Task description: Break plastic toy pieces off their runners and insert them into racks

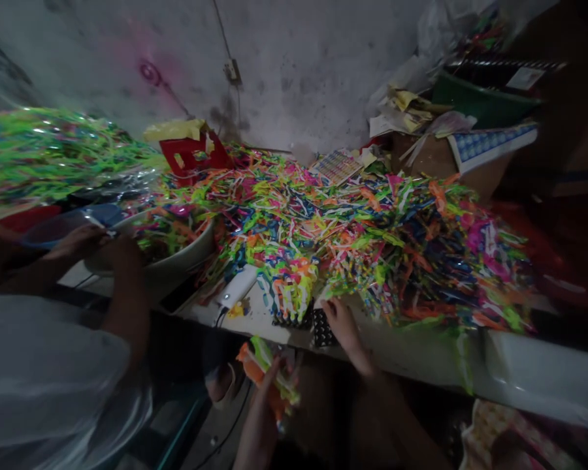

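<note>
My left hand (266,390), below the front edge of the table, is closed around a bunch of bright plastic pieces (255,362) in orange, green and white. At the table edge my right hand (342,321) has its fingers bent together beside a black block with white marks (323,328). What those fingers pinch is too dim and small to make out. Just left of it, a row of bright plastic pieces (289,294) stands close together on a dark base. Behind both hands spreads a large heap of similar multicoloured pieces (313,215).
A white box-shaped device (240,284) with a cable lies left of the row. At the left, a co-worker's hands (85,241) are beside a pale basin (186,251) of pieces. A red plastic crate (193,156) and a cardboard box (421,156) stand behind.
</note>
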### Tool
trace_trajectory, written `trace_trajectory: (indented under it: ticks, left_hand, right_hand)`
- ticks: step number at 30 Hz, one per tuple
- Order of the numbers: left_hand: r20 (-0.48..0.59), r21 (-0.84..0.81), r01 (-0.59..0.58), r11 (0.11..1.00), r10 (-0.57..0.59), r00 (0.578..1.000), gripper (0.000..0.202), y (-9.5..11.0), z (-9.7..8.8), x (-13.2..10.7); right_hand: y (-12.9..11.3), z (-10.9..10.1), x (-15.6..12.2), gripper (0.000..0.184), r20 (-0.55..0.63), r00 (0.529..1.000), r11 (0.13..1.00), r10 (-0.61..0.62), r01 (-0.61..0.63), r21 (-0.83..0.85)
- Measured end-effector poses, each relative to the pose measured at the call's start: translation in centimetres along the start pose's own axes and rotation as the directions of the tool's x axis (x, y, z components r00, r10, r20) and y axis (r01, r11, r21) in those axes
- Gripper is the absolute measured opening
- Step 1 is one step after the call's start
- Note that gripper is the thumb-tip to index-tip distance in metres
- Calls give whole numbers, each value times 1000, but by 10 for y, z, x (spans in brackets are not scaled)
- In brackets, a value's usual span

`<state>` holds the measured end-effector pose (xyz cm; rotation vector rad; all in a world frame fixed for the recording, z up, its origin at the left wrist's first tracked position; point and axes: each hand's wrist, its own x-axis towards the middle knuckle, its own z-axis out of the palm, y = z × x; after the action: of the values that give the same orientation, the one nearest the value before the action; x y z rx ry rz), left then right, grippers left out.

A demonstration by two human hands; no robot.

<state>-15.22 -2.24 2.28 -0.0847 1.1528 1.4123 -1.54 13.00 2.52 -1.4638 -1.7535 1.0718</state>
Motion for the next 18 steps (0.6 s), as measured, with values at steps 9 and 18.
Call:
trace_trajectory:
  ticks: [9,18]
  left_hand:
    - [-2,-123,35,992,-35,999,40,5,39,-23]
    - [46,-149,-10,989,17,999,44,6,33,-29]
  right_hand:
    - [-23,3,-100,27,471,880,996,55,-84,40]
    - [-19,-7,-89,25,560,827,966,47,-179,184]
